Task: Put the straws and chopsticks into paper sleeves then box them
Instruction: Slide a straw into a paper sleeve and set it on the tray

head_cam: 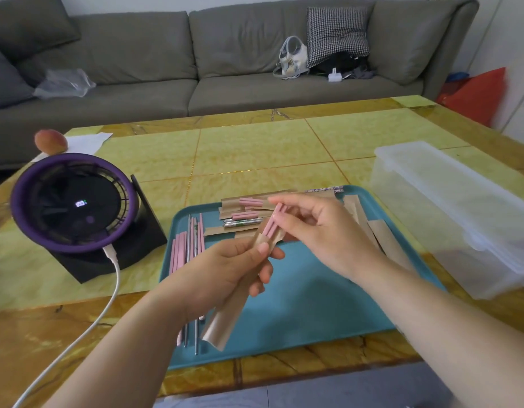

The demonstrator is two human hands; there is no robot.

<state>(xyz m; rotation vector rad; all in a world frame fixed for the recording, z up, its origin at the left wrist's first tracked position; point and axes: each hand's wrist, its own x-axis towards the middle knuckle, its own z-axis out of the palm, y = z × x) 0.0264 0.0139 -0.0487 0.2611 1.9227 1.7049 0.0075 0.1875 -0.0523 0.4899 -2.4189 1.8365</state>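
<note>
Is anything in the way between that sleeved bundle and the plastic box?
The path from the paper sleeve to the plastic box at right is open above the tray, but the box's lid looks shut, which would block entry.

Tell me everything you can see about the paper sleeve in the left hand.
The paper sleeve is a long, flat brown envelope, open at its upper end. The left hand pinches it near the top, tilted above the teal tray. Pink straws held by the right hand stick partly out of its mouth.
</note>
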